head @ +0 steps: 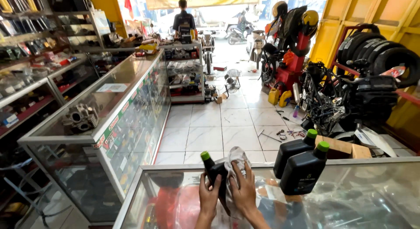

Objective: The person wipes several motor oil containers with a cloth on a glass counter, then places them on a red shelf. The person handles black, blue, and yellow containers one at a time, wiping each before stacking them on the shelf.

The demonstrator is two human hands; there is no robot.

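Black bottle w/ green cap (213, 170) stands on glass counter (350, 202), gripped by left hand (209, 195); right hand (243, 192) presses a grey rag (234, 161) flat against its side. Best keep left grip firm so bottle doesn't tip. Two more black bottles (302, 165) sit just right of right hand.

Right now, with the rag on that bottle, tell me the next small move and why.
Probably turn the black bottle a little in the left hand so an unwiped side meets the cloth. The right hand presses the white rag over only one side, and the green cap stands bare. The two other black bottles stand apart on the glass counter, out of the way.
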